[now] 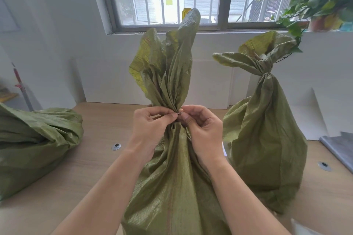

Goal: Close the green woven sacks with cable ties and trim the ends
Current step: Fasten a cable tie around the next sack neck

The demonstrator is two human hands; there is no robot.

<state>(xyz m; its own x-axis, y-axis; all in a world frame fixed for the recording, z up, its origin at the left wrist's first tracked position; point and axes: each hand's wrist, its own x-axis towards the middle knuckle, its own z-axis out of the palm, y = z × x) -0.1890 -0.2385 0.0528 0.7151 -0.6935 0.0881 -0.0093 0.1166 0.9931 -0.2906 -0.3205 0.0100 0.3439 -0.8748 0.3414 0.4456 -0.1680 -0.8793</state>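
Both the left hand [150, 126] and right hand [202, 129] pinch the gathered neck of the middle sack [172, 187], fingers [168, 115] curled, at the surface's [99, 158] near edge. Soft and crinkly, it likely bunches easily; grip just at the neck.

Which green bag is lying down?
The sack on the far left lies slumped on the table; the middle sack and the right sack stand upright.
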